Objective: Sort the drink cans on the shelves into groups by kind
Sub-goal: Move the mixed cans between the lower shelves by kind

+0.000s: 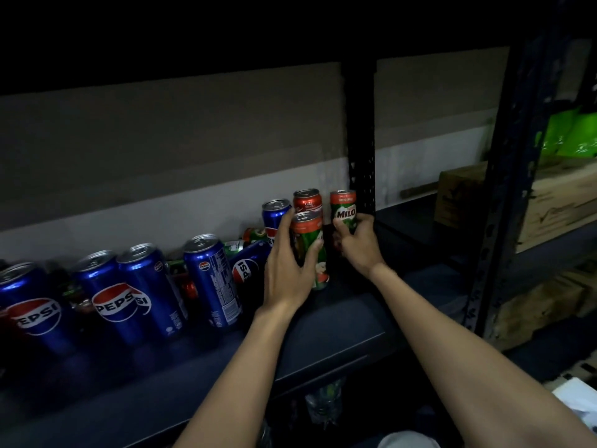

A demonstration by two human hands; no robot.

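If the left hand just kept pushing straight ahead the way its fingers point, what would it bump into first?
The left hand already grips a green Milo can. Its fingers point up and back, probably meeting the upright Pepsi can first, with the red can beside it; depth is unclear.

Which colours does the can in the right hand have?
The Milo can is green with an orange-red top band; head view.

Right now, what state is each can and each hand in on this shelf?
Left hand: grips the near Milo can.
Near Milo can: upright, held.
Right hand: grips the far Milo can.
Far Milo can: upright, beside the shelf post.
Red cola can: upright, unopened.
Front Pepsi cans: upright, unopened.
Pepsi can on its side: lying down.
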